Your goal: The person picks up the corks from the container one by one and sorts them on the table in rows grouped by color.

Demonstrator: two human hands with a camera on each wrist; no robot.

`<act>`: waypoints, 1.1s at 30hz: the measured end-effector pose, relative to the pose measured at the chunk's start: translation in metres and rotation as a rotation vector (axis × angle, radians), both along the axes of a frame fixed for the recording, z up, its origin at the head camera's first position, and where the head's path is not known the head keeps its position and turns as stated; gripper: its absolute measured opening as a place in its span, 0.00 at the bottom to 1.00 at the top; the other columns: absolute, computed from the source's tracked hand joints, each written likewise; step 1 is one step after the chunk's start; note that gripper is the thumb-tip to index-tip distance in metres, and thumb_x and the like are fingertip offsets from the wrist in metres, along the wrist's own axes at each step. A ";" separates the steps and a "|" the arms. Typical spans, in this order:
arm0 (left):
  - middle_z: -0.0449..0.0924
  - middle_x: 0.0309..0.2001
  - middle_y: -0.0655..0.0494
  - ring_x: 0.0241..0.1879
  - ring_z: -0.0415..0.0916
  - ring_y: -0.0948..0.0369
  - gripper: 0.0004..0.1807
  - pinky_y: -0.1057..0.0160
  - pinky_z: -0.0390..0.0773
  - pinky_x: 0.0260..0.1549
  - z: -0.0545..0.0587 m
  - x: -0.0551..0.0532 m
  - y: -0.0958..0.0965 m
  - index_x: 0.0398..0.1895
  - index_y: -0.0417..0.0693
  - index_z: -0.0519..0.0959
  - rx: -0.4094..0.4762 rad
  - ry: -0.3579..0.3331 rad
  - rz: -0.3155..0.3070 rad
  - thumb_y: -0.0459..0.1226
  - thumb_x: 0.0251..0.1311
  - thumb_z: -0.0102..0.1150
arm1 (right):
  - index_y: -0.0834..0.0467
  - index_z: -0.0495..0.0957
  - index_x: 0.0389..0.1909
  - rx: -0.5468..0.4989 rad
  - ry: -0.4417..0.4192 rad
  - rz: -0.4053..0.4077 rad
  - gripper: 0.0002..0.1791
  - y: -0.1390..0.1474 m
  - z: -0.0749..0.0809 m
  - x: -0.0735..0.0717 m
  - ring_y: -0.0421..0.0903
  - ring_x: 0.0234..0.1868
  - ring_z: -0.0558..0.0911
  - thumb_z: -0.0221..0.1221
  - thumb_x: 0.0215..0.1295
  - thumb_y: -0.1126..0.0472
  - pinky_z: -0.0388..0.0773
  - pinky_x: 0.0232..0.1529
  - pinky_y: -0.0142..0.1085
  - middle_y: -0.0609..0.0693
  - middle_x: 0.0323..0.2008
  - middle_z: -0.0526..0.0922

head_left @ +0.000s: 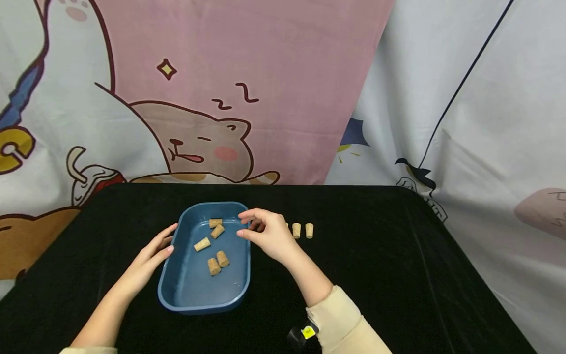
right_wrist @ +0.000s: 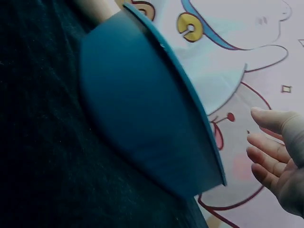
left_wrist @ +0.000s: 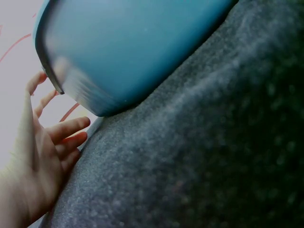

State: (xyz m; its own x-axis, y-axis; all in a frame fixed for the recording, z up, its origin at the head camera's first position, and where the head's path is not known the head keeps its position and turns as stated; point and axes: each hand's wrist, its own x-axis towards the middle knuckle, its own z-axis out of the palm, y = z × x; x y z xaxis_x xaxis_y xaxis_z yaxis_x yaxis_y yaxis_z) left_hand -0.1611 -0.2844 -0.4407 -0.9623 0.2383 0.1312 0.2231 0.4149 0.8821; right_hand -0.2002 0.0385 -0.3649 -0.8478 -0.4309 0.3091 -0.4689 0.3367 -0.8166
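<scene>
A blue rectangular bin point(head_left: 185, 290) with rounded corners holds several tan cork stoppers, one cork point(head_left: 202, 244) lying on its side near the middle. My left hand point(head_left: 143, 263) is at the bin's left side, its fingertips right at the rim; the left wrist view shows the fingers point(left_wrist: 71, 128) spread and relaxed. Over the bin's right rim hovers my right hand point(head_left: 269, 233), thumb and forefinger apart. Nothing sits between the fingers point(right_wrist: 268, 147) in the right wrist view. Beyond this hand, a row of corks point(head_left: 297, 230) stands upright on the table, one partly hidden behind the hand.
Black cloth point(head_left: 376, 275) covers the table. A printed curtain point(head_left: 300, 73) with cartoon animals hangs behind its far edge. Near my right sleeve point(head_left: 340, 314) is a small black item with a yellow label point(head_left: 308, 332).
</scene>
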 end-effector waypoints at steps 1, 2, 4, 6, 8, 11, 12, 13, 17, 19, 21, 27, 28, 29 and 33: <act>0.56 0.66 0.28 0.60 0.62 0.33 0.30 0.34 0.69 0.50 0.000 0.000 0.000 0.76 0.48 0.49 0.000 0.001 -0.001 0.42 0.75 0.39 | 0.55 0.81 0.49 0.014 -0.003 0.016 0.16 -0.004 0.000 -0.001 0.39 0.38 0.79 0.66 0.59 0.59 0.77 0.38 0.34 0.46 0.42 0.84; 0.56 0.66 0.28 0.60 0.62 0.33 0.29 0.34 0.69 0.50 0.000 0.000 0.000 0.76 0.48 0.49 0.002 0.003 -0.001 0.42 0.75 0.39 | 0.55 0.80 0.49 0.025 -0.010 0.031 0.16 -0.008 0.000 -0.003 0.40 0.39 0.80 0.66 0.59 0.59 0.77 0.39 0.33 0.46 0.42 0.83; 0.57 0.66 0.28 0.60 0.62 0.33 0.29 0.34 0.69 0.50 0.000 -0.001 0.000 0.76 0.48 0.49 0.000 0.001 -0.002 0.42 0.75 0.39 | 0.54 0.81 0.49 0.047 -0.025 0.058 0.16 -0.015 -0.001 -0.006 0.40 0.40 0.80 0.66 0.60 0.60 0.77 0.40 0.32 0.45 0.43 0.83; 0.57 0.66 0.28 0.60 0.62 0.33 0.29 0.34 0.69 0.50 -0.001 -0.001 0.000 0.76 0.48 0.49 0.000 -0.001 0.000 0.42 0.75 0.39 | 0.55 0.80 0.50 0.073 -0.044 0.086 0.17 -0.021 -0.002 -0.008 0.40 0.41 0.80 0.66 0.60 0.60 0.77 0.40 0.30 0.46 0.44 0.83; 0.56 0.66 0.28 0.60 0.62 0.32 0.30 0.34 0.69 0.50 -0.001 -0.001 0.000 0.76 0.48 0.49 -0.001 -0.003 0.002 0.42 0.75 0.39 | 0.56 0.79 0.52 0.101 -0.068 0.112 0.18 -0.026 -0.004 -0.011 0.39 0.41 0.80 0.65 0.60 0.60 0.77 0.39 0.29 0.48 0.46 0.82; 0.56 0.66 0.28 0.60 0.61 0.32 0.30 0.33 0.69 0.50 -0.001 -0.001 0.000 0.76 0.48 0.49 -0.002 -0.003 0.004 0.43 0.75 0.39 | 0.57 0.78 0.54 0.146 -0.092 0.146 0.19 -0.034 -0.006 -0.015 0.38 0.41 0.79 0.65 0.61 0.61 0.77 0.38 0.28 0.51 0.49 0.81; 0.57 0.66 0.28 0.60 0.61 0.32 0.29 0.33 0.69 0.50 0.000 -0.001 0.000 0.76 0.48 0.49 -0.003 -0.003 0.004 0.43 0.75 0.39 | 0.58 0.78 0.54 0.158 -0.095 0.156 0.19 -0.037 -0.006 -0.016 0.40 0.42 0.79 0.65 0.61 0.62 0.77 0.38 0.28 0.51 0.49 0.81; 0.57 0.66 0.28 0.60 0.61 0.32 0.29 0.33 0.69 0.50 0.000 -0.001 0.000 0.76 0.48 0.49 -0.003 -0.002 0.003 0.42 0.75 0.39 | 0.58 0.78 0.54 0.172 -0.096 0.168 0.19 -0.039 -0.007 -0.017 0.42 0.43 0.79 0.65 0.61 0.62 0.77 0.38 0.28 0.51 0.50 0.81; 0.56 0.66 0.28 0.60 0.61 0.32 0.29 0.33 0.69 0.50 0.000 0.000 0.000 0.76 0.48 0.49 -0.002 0.002 0.001 0.42 0.75 0.38 | 0.57 0.80 0.52 0.224 -0.100 0.201 0.17 -0.051 -0.009 -0.023 0.46 0.46 0.79 0.64 0.61 0.64 0.76 0.40 0.27 0.49 0.49 0.81; 0.56 0.66 0.28 0.60 0.62 0.32 0.29 0.33 0.69 0.50 -0.001 0.000 0.000 0.76 0.48 0.49 -0.003 0.003 0.001 0.42 0.75 0.38 | 0.56 0.80 0.52 0.253 -0.113 0.209 0.17 -0.057 -0.008 -0.026 0.45 0.46 0.79 0.64 0.61 0.65 0.76 0.39 0.27 0.49 0.48 0.82; 0.56 0.66 0.28 0.60 0.61 0.32 0.29 0.33 0.69 0.50 -0.001 0.000 0.000 0.76 0.48 0.49 -0.002 0.002 0.002 0.42 0.75 0.39 | 0.56 0.80 0.52 0.281 -0.127 0.211 0.17 -0.063 -0.008 -0.028 0.43 0.45 0.79 0.64 0.61 0.65 0.76 0.39 0.27 0.49 0.46 0.82; 0.55 0.67 0.27 0.60 0.61 0.32 0.30 0.34 0.69 0.50 0.001 0.000 0.001 0.76 0.47 0.48 -0.001 -0.002 -0.003 0.42 0.75 0.38 | 0.56 0.80 0.52 0.320 -0.184 0.198 0.18 -0.076 -0.010 -0.033 0.40 0.44 0.79 0.65 0.60 0.67 0.76 0.40 0.26 0.49 0.46 0.82; 0.55 0.67 0.27 0.60 0.61 0.32 0.30 0.34 0.69 0.50 0.001 0.000 0.001 0.76 0.48 0.48 -0.001 -0.002 -0.003 0.42 0.75 0.38 | 0.56 0.80 0.52 0.325 -0.196 0.192 0.18 -0.078 -0.011 -0.034 0.39 0.44 0.79 0.65 0.59 0.67 0.76 0.40 0.26 0.49 0.46 0.82; 0.55 0.66 0.27 0.60 0.61 0.32 0.30 0.34 0.69 0.50 0.001 0.000 0.001 0.76 0.48 0.48 -0.002 -0.001 -0.003 0.42 0.75 0.38 | 0.56 0.81 0.52 0.333 -0.201 0.186 0.18 -0.080 -0.011 -0.034 0.39 0.43 0.80 0.65 0.59 0.67 0.76 0.40 0.26 0.49 0.46 0.83; 0.56 0.66 0.27 0.60 0.61 0.32 0.30 0.34 0.70 0.49 0.001 0.000 0.000 0.76 0.48 0.48 -0.004 0.003 -0.002 0.42 0.75 0.38 | 0.54 0.82 0.50 0.374 -0.221 0.159 0.18 -0.087 -0.013 -0.036 0.37 0.42 0.80 0.66 0.58 0.67 0.77 0.38 0.26 0.46 0.44 0.83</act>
